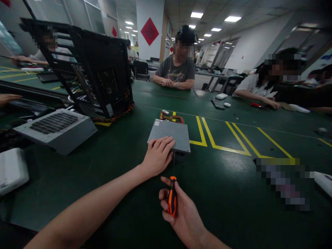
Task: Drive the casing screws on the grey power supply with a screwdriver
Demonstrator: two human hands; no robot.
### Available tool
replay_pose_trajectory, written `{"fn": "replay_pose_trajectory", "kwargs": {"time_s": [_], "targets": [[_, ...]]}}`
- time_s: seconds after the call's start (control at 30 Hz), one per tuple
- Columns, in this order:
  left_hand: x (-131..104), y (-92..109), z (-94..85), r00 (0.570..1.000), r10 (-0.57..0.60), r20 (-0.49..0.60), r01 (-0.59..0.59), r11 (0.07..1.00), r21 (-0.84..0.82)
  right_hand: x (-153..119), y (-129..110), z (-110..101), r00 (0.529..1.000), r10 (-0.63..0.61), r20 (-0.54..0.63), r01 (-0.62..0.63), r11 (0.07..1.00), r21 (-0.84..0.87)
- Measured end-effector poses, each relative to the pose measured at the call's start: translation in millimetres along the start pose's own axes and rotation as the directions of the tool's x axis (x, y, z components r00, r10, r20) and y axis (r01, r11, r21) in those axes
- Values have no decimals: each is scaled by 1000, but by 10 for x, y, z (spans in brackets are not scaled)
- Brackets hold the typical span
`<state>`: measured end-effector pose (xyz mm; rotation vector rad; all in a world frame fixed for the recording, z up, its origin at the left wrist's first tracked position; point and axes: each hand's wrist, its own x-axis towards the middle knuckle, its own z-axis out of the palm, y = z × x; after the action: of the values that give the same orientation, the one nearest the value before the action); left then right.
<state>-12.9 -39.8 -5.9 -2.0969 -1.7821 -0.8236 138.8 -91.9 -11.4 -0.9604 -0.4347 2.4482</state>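
A grey metal computer power supply (166,130) lies on the green table in front of me, a bundle of coloured cables (172,118) behind it. My left hand (158,155) holds it, fingers stretched over the top and thumb by the near edge. In my right hand (181,207) is an orange and black screwdriver (172,199), handle between thumb and curled fingers. Its thin shaft points away from me and reaches the near face of the power supply below my left hand. Where exactly the tip sits is hidden in shadow.
At left stand an open black computer case (88,65) and a second grey power supply (55,128). A white device (12,171) lies at the left edge. Yellow tape lines (225,150) mark the table. Across it sits a person (176,71); another person (259,90) is at right.
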Motion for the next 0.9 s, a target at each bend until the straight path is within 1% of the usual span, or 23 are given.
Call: {"fn": "replay_pose_trajectory", "kwargs": {"time_s": [0.17, 0.37, 0.53, 0.73, 0.9], "targets": [[-3, -5, 4, 1000, 5, -1, -5, 1000, 3, 5, 46, -55, 998, -68, 4, 68, 997, -40], [-5, 2, -5, 1000, 3, 1, -3, 1000, 12, -7, 25, 3, 998, -51, -37, 51, 999, -5], [-3, 1, -11, 1000, 5, 2, -5, 1000, 14, -20, 19, 32, 1000, -16, 24, 17, 999, -45], [-9, -5, 2, 1000, 2, 0, -2, 1000, 14, -5, 23, 7, 1000, 20, 23, -18, 997, -71], [-3, 0, -7, 1000, 4, 6, -4, 1000, 16, -17, 55, -36, 997, -35, 62, 42, 992, -119]]}}
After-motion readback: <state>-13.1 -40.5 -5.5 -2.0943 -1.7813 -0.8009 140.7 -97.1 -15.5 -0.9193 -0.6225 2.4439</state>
